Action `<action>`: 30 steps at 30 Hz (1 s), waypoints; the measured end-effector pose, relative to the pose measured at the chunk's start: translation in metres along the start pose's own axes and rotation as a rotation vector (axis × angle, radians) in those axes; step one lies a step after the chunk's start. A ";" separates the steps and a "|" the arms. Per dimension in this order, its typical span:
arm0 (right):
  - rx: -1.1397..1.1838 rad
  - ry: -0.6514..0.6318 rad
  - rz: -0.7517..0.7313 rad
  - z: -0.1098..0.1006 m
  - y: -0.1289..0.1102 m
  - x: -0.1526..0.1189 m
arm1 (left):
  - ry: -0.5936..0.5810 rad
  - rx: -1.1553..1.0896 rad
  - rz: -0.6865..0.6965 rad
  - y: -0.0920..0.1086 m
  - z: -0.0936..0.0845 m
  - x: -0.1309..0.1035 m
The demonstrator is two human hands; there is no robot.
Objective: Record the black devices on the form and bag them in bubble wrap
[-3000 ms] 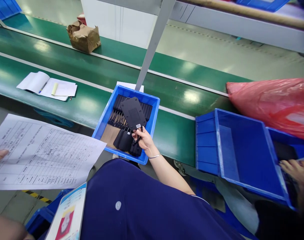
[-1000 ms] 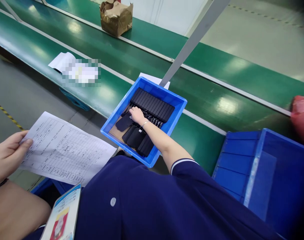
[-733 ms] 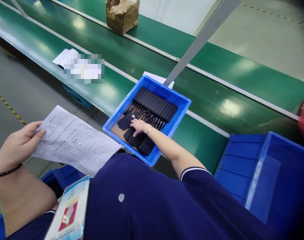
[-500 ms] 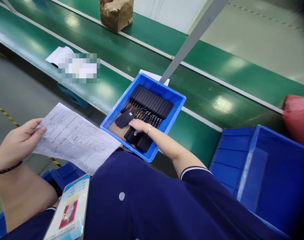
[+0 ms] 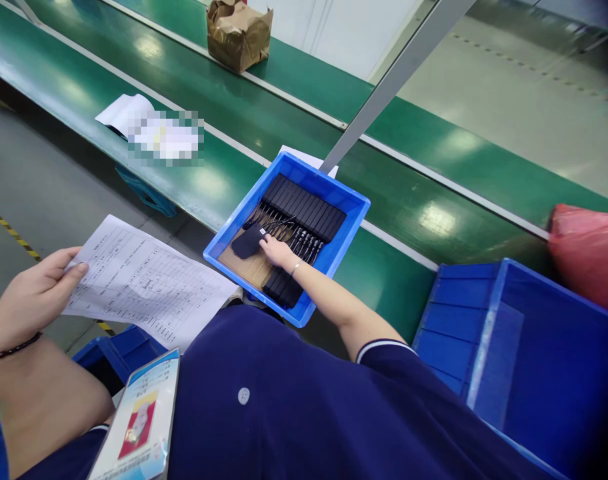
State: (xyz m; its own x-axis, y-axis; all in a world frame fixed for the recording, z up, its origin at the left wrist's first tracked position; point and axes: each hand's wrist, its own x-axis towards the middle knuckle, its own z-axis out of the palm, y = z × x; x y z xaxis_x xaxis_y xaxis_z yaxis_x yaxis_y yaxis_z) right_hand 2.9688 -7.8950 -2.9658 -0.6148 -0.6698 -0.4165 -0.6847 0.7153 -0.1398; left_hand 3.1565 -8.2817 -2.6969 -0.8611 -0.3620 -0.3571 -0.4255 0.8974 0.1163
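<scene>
My left hand [image 5: 37, 290] pinches the left edge of a printed form [image 5: 149, 280], a white sheet with a table and some handwriting. My right hand [image 5: 278, 252] reaches into a blue plastic bin [image 5: 341, 267]. Its closed fingers are at the right end of a loose flat black adapter [image 5: 248, 241] with a small white label; the thumb is mostly hidden. Behind it stands a tight row of black adapters [image 5: 304, 207] with their cords [image 5: 304, 240] toward me. More black adapters [image 5: 283, 288] lie in the near corner, partly under my wrist. Brown cardboard [image 5: 249, 267] lines the bin.
Green conveyor benches [image 5: 404, 193] run behind the bin, with a slanted metal post [image 5: 384, 87]. Papers [image 5: 129, 113] and a brown paper bag [image 5: 239, 37] lie on them. To the right are a large blue crate [image 5: 559, 360] and a red bag [image 5: 589, 257].
A black adapter that lay under my right hand no longer shows there, and more cardboard is exposed. My left hand still holds the form. The view has shifted slightly.
</scene>
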 end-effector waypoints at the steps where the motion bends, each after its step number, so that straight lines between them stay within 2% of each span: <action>1: -0.019 0.040 0.021 -0.002 -0.003 0.010 | 0.026 -0.033 -0.030 0.009 -0.003 -0.001; 3: -0.065 0.106 0.017 -0.004 -0.007 0.027 | 0.064 -0.057 -0.055 0.027 -0.008 0.000; 5: -0.107 0.152 -0.026 -0.005 -0.008 0.040 | 0.065 -0.043 -0.015 0.040 -0.012 0.006; 9: -0.138 0.178 -0.137 0.000 -0.009 0.048 | 0.062 -0.093 0.109 0.052 -0.015 0.028; 12: -0.153 0.156 -0.205 0.010 -0.009 0.040 | 0.049 -0.146 0.165 0.053 -0.016 0.047; 17: -0.137 0.045 -0.304 0.025 0.004 0.027 | -0.004 -0.190 0.248 0.061 -0.022 0.069; 21: -0.084 0.006 -0.359 0.027 0.018 0.020 | -0.007 -0.211 0.267 0.073 -0.029 0.074; 25: -0.022 -0.008 -0.387 0.026 0.030 -0.001 | -0.027 -0.243 0.294 0.080 -0.033 0.076; 30: 0.034 0.030 -0.326 0.025 0.027 -0.032 | -0.029 -0.236 0.375 0.082 -0.036 0.078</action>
State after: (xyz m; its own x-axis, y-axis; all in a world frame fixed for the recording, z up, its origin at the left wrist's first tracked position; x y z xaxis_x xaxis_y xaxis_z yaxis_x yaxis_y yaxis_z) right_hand 2.9801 -7.8495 -2.9783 -0.3766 -0.8698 -0.3187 -0.8343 0.4680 -0.2915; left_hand 3.0447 -8.2457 -2.6818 -0.9614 -0.0121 -0.2750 -0.1398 0.8821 0.4498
